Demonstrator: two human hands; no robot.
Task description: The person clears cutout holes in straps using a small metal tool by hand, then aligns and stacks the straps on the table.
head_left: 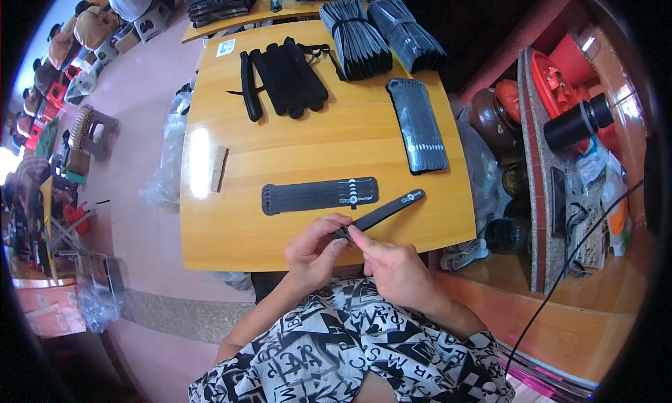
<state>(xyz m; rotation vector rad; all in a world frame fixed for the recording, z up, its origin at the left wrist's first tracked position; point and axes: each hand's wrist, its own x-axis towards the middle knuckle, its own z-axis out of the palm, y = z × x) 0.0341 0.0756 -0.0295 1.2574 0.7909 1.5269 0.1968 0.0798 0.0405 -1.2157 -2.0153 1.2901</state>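
A black strap point(389, 210) with a small white printed label at its far end is held near the table's front edge. My left hand point(316, 250) pinches its near end. Close beside it, my right hand point(394, 264) has thumb and finger closed on the same end, and the strap points away to the upper right. Just beyond my hands lies a fanned stack of black straps point(308, 196) with white print. Farther right lies a bundle of straps in clear plastic point(418, 126). My fingers partly hide the strap's near end.
Two tied bundles point(355, 39) stand at the table's back right. Loose black straps point(290, 78) lie at the back left, and a small flat strip point(219, 168) near the left edge. A shelf point(535, 165) with a black bottle point(577, 123) stands right. People sit far left.
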